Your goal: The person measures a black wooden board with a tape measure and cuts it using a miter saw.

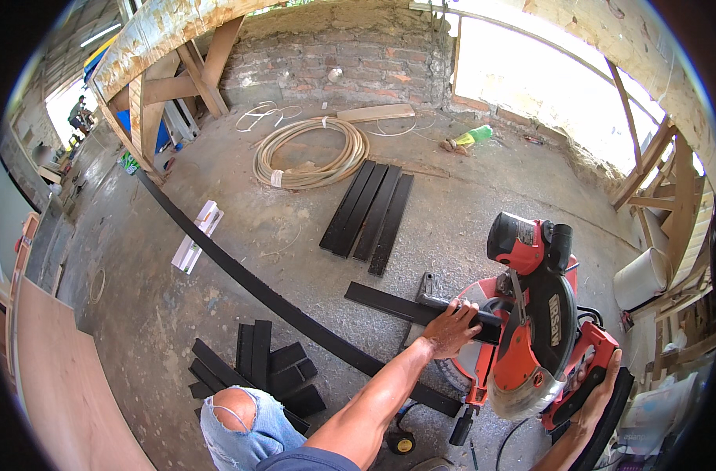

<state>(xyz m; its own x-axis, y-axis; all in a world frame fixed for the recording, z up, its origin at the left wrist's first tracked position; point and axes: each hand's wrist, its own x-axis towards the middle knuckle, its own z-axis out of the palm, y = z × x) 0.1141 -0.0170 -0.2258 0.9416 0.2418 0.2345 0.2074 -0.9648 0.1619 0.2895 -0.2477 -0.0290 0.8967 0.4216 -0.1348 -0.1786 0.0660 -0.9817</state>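
One red mitre saw (531, 314), near right. Four long black strips (369, 208) side by side, far centre; heap of short black offcuts (256, 369), near left. Left hand (450, 330) flat, pressing black strip (389, 302) onto saw bed. Right hand (597, 388) wrapped round saw handle (589, 377). Hose coil (311, 153) beyond.

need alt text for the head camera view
A person's left hand presses a black strip onto an orange miter saw, right hand on its handle. More black strips and coiled hose lie on the concrete floor.
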